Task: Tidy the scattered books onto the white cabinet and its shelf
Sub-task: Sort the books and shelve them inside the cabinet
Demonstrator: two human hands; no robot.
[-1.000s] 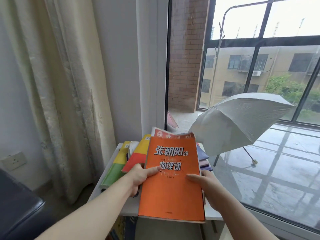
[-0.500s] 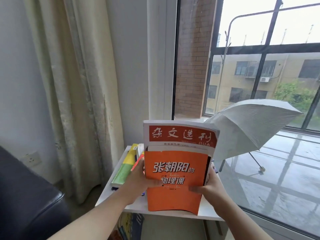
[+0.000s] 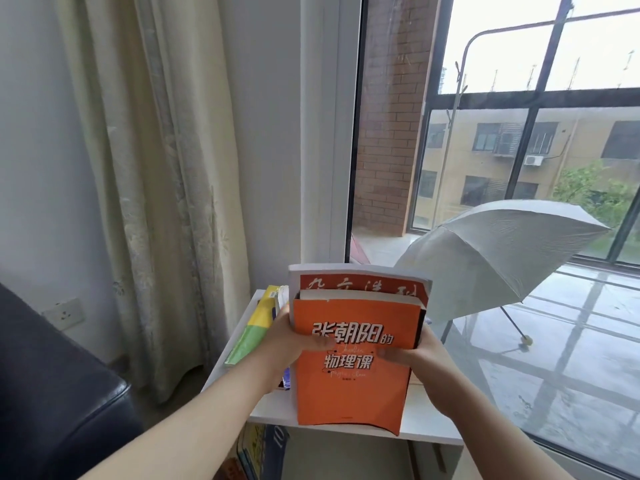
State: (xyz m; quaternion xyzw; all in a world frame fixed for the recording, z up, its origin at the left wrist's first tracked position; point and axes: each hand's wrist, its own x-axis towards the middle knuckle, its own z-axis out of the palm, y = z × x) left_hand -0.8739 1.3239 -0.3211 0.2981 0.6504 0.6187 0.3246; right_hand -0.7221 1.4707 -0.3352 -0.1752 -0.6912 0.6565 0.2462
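Observation:
I hold a stack of books upright on edge over the white cabinet top [image 3: 431, 429]. An orange book [image 3: 349, 389] faces me, and behind it stands a taller white magazine with a red title band [image 3: 360, 283]. My left hand [image 3: 294, 341] grips the stack's left side, thumb across the orange cover. My right hand [image 3: 414, 351] grips its right side, thumb on the cover too. A yellow-green book [image 3: 252, 329] lies flat at the cabinet's left edge. More books [image 3: 263, 448] stand on the shelf beneath the top.
A cream curtain [image 3: 156, 168] hangs left of the cabinet, with a wall socket [image 3: 64, 313] beside it. A dark leather seat [image 3: 52, 393] fills the lower left. Behind the window glass an opened grey umbrella [image 3: 502, 254] rests on a wet balcony floor.
The books went from lying flat under my hands to standing upright on edge. Since half a second ago the orange book sits higher against the magazine, hiding more of the red band.

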